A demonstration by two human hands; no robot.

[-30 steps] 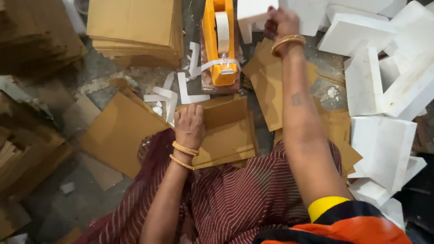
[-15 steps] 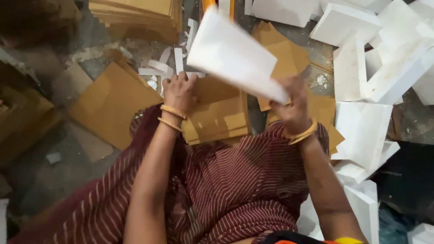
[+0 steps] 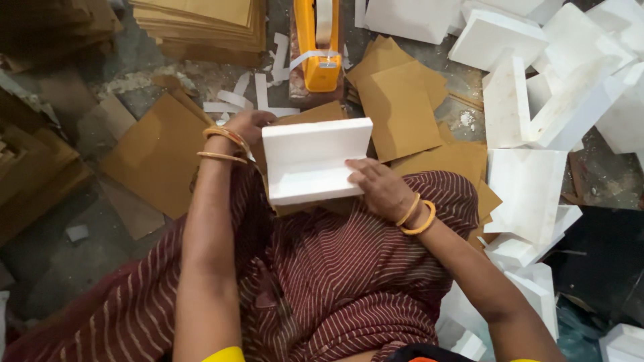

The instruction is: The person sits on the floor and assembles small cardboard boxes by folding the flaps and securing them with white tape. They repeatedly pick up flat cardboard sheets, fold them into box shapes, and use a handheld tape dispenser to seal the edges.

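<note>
A white foam tray [image 3: 314,159], rectangular with raised edges, lies over my lap. My right hand [image 3: 379,186] grips its right side, thumb on top. My left hand [image 3: 245,129] is at the tray's left edge, resting on a flat brown cardboard piece [image 3: 310,112] that pokes out behind the tray; its fingers are partly hidden. Both wrists wear gold bangles. My lap is covered in maroon striped cloth [image 3: 335,268].
An orange tape dispenser [image 3: 319,45] stands ahead with white tape strips [image 3: 258,94] beside it. A stack of brown cardboard sheets [image 3: 201,23] sits at the top left. Loose cardboard pieces [image 3: 402,107] lie on the floor. A pile of white foam trays [image 3: 530,134] fills the right.
My right hand reached to the foam pile far ahead, brought a white foam tray back through the air, and now holds it down on my lap. My left hand stayed on the cardboard.
</note>
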